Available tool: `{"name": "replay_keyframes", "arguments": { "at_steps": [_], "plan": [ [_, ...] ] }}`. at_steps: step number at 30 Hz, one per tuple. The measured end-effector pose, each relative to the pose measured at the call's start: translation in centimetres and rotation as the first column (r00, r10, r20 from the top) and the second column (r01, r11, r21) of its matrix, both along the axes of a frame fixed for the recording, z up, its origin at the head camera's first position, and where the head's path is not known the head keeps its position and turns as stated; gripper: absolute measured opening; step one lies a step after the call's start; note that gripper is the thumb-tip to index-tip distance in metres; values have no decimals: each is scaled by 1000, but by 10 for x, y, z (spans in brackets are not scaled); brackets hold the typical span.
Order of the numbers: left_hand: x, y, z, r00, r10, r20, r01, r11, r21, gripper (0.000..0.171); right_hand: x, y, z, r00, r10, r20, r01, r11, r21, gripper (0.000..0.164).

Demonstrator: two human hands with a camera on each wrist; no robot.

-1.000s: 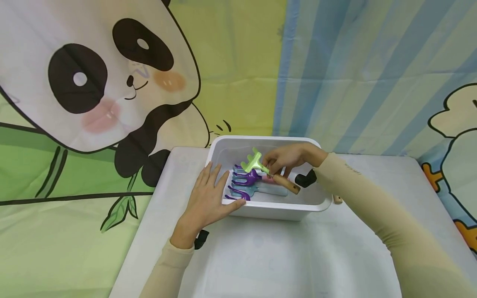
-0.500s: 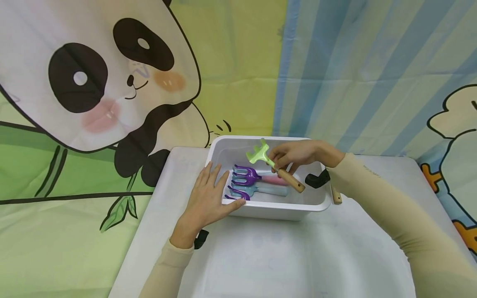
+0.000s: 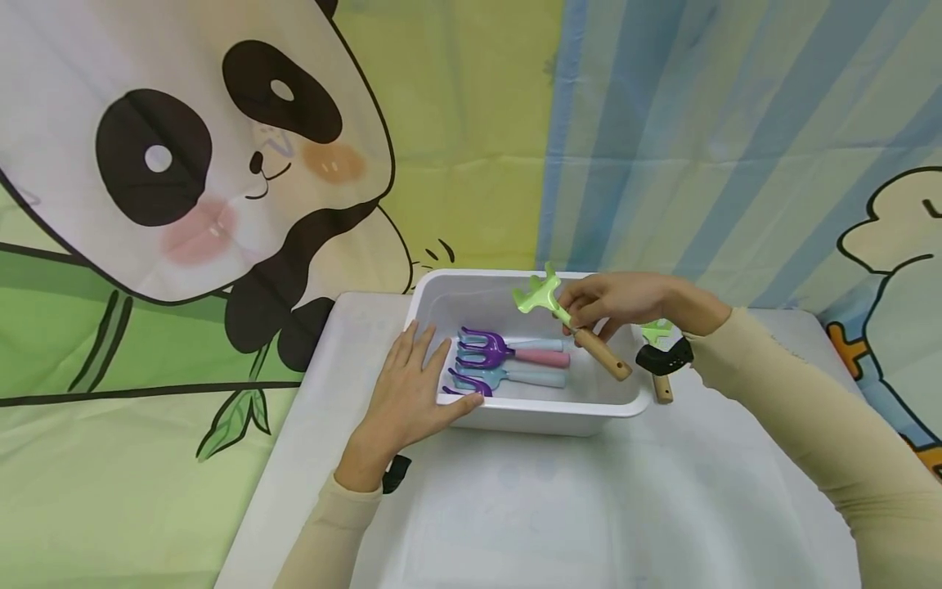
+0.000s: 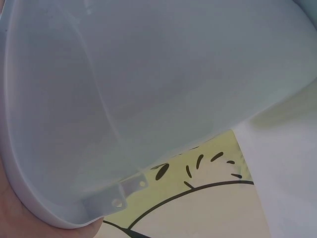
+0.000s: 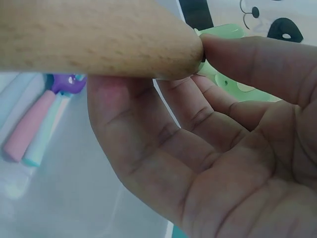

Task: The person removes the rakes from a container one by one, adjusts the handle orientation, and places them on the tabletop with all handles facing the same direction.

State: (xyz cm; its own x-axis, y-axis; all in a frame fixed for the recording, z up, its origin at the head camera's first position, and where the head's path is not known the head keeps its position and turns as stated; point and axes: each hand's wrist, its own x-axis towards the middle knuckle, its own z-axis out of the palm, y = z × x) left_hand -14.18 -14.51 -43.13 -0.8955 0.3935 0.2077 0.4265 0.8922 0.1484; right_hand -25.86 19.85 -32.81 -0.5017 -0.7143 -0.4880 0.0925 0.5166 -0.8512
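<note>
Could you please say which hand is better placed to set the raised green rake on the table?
Probably the right hand: it pinches the raised green rake, while the left hand rests on the white bin.

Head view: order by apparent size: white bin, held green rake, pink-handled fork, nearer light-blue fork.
1. White bin
2. Held green rake
3. Pink-handled fork and nearer light-blue fork: about alike in length, so not ranked

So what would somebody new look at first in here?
Probably the big panda, upper left in the head view. Then the bright green rake that the right hand holds above the white bin. Inside the bin, a purple fork lies near a blue one.
</note>
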Motion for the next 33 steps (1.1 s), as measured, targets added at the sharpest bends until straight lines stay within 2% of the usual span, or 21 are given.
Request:
{"name": "replay_keyframes", "arguments": {
  "at_steps": [7, 20, 28, 33],
  "plan": [
    [0, 0, -1, 1000, 4, 6, -4, 1000, -3, 105, 8, 25, 4, 999, -43, 20, 44, 998, -41, 24],
    [1, 0, 0, 1000, -4, 1, 4, 1000, 22, 104, 20, 78, 1, 990, -140, 5, 140, 989, -54, 35],
    [1, 0, -1, 1000, -1, 3, 1, 1000, 23, 105, 25, 112, -8, 985, -175, -12, 173, 982, -72, 43],
    [1, 0, -1, 1000, 1, 4, -1, 1000, 15, 105, 25, 135, -24, 982, -189, 14, 189, 975, -118, 39]
  ]
}}
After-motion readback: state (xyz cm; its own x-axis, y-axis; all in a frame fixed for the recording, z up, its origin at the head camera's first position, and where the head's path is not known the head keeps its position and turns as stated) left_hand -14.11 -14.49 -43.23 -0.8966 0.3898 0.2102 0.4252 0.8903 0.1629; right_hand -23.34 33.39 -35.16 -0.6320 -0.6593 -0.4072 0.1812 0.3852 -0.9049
